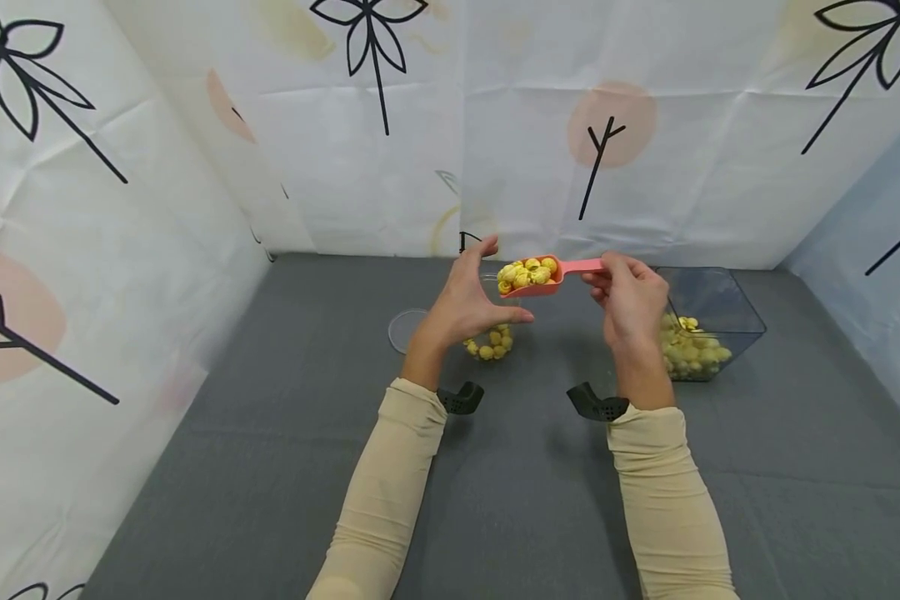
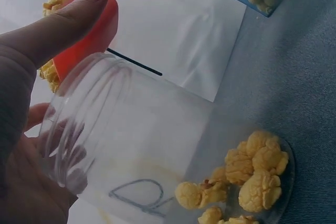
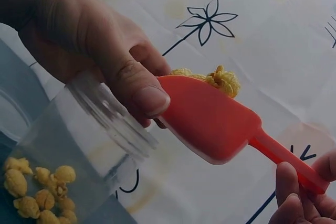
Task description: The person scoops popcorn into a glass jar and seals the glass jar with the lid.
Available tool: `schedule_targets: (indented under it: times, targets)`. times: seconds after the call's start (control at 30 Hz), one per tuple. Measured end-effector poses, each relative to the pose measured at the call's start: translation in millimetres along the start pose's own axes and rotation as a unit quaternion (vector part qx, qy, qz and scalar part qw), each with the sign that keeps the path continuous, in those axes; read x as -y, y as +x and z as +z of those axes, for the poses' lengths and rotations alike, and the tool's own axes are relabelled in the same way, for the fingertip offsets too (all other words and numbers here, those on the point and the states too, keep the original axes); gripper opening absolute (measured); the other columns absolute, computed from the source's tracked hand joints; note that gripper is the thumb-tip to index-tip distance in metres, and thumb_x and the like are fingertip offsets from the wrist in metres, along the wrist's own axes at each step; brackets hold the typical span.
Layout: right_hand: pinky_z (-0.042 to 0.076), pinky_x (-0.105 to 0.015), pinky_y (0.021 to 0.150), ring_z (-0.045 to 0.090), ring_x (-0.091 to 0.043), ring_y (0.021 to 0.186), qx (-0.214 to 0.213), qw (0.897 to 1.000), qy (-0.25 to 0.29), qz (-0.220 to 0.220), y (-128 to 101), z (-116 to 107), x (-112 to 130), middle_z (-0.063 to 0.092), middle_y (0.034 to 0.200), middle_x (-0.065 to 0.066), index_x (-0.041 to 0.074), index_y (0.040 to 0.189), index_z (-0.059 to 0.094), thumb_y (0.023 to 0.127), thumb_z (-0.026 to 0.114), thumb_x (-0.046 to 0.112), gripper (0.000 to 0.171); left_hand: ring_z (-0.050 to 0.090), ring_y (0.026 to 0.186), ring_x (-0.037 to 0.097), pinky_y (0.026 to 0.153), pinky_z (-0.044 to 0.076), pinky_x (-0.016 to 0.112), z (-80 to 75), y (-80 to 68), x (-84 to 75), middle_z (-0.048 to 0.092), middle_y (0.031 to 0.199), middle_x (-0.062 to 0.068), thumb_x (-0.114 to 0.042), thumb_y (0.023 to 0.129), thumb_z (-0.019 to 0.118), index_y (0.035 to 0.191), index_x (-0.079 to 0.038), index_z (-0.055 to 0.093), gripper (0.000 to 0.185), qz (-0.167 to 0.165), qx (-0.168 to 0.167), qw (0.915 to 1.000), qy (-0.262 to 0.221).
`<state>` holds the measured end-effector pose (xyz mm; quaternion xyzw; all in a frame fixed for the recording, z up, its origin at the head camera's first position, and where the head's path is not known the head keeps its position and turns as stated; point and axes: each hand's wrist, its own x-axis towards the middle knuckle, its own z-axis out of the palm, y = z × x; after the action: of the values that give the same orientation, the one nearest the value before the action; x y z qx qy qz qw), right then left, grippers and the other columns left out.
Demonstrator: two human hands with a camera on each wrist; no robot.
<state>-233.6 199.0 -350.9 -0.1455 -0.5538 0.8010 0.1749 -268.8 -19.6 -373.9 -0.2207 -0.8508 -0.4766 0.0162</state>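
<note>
While the left hand wraps its fingers and thumb around a clear plastic jar, the right hand pinches the handle end of a coral-pink plastic scoop between its fingertips. The scoop is heaped with yellow puffed popcorn pieces and hangs level just above the jar's open mouth, its bowl touching the left thumb (the right wrist view shows this contact plainly). The jar stands on the grey cloth-covered table and already has a small pile of the same yellow pieces at its bottom. A round transparent lid lies flat on the table just to the left of the jar. To the right, near the right hand, sits a dark translucent plastic bin partly filled with more popcorn. Both forearms wear beige sleeves.
</note>
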Motion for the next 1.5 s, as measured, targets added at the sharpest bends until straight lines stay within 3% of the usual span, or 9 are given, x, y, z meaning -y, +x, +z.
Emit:
schedule_targets:
  times: [0.2,0.33,0.7,1.2,1.5]
  targets:
    - [0.052,-0.017,0.061,0.066,-0.007,0.063,-0.002,1.000,-0.020,0.006,-0.5,-1.5,-4.4,0.072,0.073,0.002,0.008,0.103,0.070,0.099,0.067,0.018,0.012,0.037,0.150,0.023,0.119,0.039,0.050,1.0,0.0,10.2,0.038,0.161,0.004,-0.037,0.071,0.095,0.163,-0.020,0.022,0.118,-0.013,0.009,0.9996,-0.025]
    - [0.052,-0.017,0.060,0.067,-0.007,0.062,-0.001,1.000,-0.017,0.004,-0.4,-2.8,-5.7,0.072,0.072,0.002,0.008,0.102,0.071,0.098,0.067,0.017,0.011,0.043,0.146,0.019,0.116,0.042,0.048,0.3,0.0,14.7,0.046,0.156,-0.002,-0.039,0.071,0.095,0.162,-0.022,0.025,0.116,-0.030,0.021,0.9987,-0.037]
    - [0.053,-0.016,0.061,0.068,-0.006,0.062,0.010,1.000,-0.017,0.002,-2.9,-0.2,-7.1,0.071,0.073,0.001,0.007,0.100,0.071,0.099,0.066,0.015,0.010,0.052,0.138,0.016,0.112,0.046,0.044,1.9,1.7,19.4,0.057,0.143,-0.005,-0.041,0.073,0.093,0.141,-0.023,0.050,0.082,-0.053,0.031,0.9964,-0.059]
    - [0.054,-0.016,0.063,0.070,-0.007,0.063,0.022,0.999,-0.020,-0.045,-9.0,3.7,-0.7,0.072,0.081,-0.003,0.006,0.102,0.069,0.097,0.069,0.015,0.010,0.051,0.139,0.016,0.113,0.045,0.044,2.7,2.7,20.7,0.057,0.143,-0.006,-0.041,0.072,0.093,0.138,-0.024,0.052,0.080,-0.059,0.028,0.9956,-0.068]
    - [0.055,-0.017,0.067,0.071,-0.006,0.066,0.041,0.993,-0.049,-0.099,-17.5,5.4,6.8,0.072,0.085,-0.002,0.001,0.108,0.069,0.095,0.073,0.018,0.022,0.052,0.138,0.017,0.111,0.047,0.043,3.4,2.5,21.3,0.057,0.143,-0.006,-0.040,0.072,0.093,0.140,-0.025,0.051,0.081,-0.061,0.028,0.9951,-0.073]
